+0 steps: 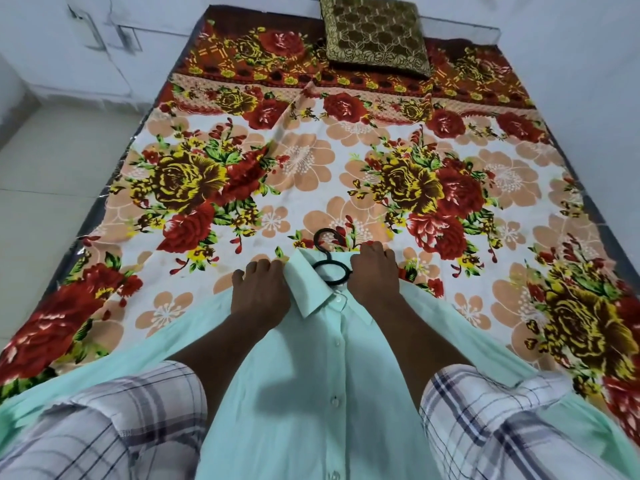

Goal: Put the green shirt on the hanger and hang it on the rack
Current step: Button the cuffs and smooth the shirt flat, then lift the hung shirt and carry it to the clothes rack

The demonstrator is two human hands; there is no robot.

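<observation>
The pale green shirt (311, 368) lies buttoned, front up, on the flowered bed sheet (311, 168), its collar pointing away from me. A black hanger (333, 271) sits inside it, and only its ring and hook stick out of the collar. My left hand (258, 289) grips the shirt's left shoulder beside the collar, fingers bent over the top edge. My right hand (374, 275) grips the right shoulder in the same way. No rack is in view.
A brown patterned cushion (375, 32) lies at the head of the bed. Pale floor (52, 161) runs along the bed's left side, and white walls stand behind and to the right. My checked sleeves frame the bottom of the view.
</observation>
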